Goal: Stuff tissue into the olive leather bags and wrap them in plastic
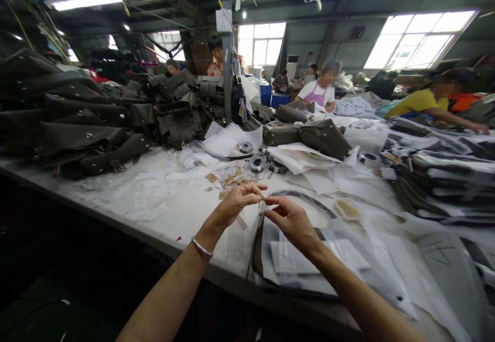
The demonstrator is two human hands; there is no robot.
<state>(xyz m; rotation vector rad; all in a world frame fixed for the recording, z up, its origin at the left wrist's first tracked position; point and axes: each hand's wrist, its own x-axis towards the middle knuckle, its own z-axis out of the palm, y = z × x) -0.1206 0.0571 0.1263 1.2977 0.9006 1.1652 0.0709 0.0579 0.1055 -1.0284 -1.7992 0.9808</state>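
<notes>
My left hand (240, 201) and my right hand (291, 219) meet above the white table (181, 213), fingertips pinched together on something small and thin I cannot make out. A bracelet circles my left wrist. Directly under my hands lies a dark bag part (258, 249) wrapped in clear plastic with white paper sheets (290, 259) inside. A curved dark strap (297, 196) arcs just beyond my right hand. Small brown paper tags (232, 178) are scattered on the table past my left hand.
Dark olive bags (77, 125) are piled high at the left and rear. Finished bags (309, 133) sit mid-table; stacked wrapped pieces (444, 182) lie at right. A small tray (347, 209) and tape rolls (257, 162) lie near. Several people work across the table.
</notes>
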